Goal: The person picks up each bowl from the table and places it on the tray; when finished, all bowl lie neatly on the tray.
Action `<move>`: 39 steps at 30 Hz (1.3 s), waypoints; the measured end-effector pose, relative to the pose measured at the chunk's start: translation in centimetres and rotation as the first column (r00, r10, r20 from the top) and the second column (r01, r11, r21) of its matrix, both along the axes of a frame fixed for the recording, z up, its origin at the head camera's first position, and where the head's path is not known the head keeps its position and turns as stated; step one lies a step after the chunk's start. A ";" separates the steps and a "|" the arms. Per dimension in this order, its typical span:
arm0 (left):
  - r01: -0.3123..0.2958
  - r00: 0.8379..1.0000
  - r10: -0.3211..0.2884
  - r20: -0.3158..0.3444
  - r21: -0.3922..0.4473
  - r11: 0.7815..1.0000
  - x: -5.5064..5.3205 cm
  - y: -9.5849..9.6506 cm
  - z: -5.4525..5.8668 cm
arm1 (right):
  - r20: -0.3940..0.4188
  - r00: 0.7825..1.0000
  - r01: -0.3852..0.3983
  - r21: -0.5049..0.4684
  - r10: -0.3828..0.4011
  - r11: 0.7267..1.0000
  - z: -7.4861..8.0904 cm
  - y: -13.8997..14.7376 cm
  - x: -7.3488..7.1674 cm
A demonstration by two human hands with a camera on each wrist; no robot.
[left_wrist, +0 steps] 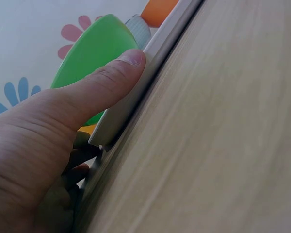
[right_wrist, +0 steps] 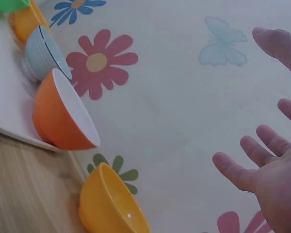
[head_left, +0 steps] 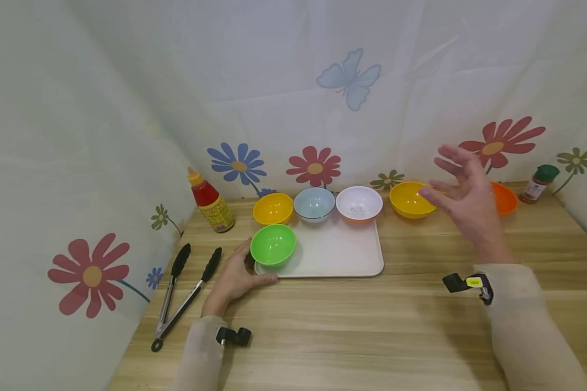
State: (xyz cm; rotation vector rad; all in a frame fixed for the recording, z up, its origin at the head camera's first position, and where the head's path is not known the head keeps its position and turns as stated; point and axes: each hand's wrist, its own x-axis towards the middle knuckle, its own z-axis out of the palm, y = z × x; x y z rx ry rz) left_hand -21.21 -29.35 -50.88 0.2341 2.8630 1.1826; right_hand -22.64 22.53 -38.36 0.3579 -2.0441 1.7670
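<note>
My left hand [head_left: 237, 276] holds the front left corner of the white tray [head_left: 336, 255]. In the left wrist view its thumb [left_wrist: 109, 85] lies along the tray's front edge, and the fingers are partly hidden beyond the corner. A green bowl [head_left: 273, 244] sits on that corner beside the hand. Behind it on the tray stand a yellow bowl [head_left: 272, 209], a light blue bowl [head_left: 314, 205] and a bowl [head_left: 359, 203] white inside and orange outside. Raised in the air, my right hand [head_left: 469, 198] has its fingers spread and holds nothing. A second yellow bowl [head_left: 411, 200] is nearest to it.
An orange bowl [head_left: 505, 199] and a green-capped jar [head_left: 538, 184] stand at the right rear, the bowl partly hidden by the right hand. At left are a red sauce bottle [head_left: 210, 201] and black-tipped tongs [head_left: 176, 301]. A flowered curtain [head_left: 274, 108] backs the wooden table [head_left: 352, 336].
</note>
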 end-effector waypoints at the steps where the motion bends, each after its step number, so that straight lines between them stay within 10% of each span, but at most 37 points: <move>1: 0.001 1.000 -0.001 -0.001 0.003 1.000 0.0 0.0 0.0 | -0.005 1.000 0.000 -0.030 -0.001 1.000 0.0 0.5 0.0; 23: 0.005 1.000 -0.005 0.003 -0.006 1.000 0.0 0.1 0.1 | 0.075 0.932 0.339 0.161 -0.354 0.927 -0.5 11.1 2.5; 39: -0.011 1.000 0.012 0.018 -0.019 1.000 0.1 0.2 0.2 | 0.302 0.888 0.290 0.212 -0.345 0.933 -7.8 13.8 -0.5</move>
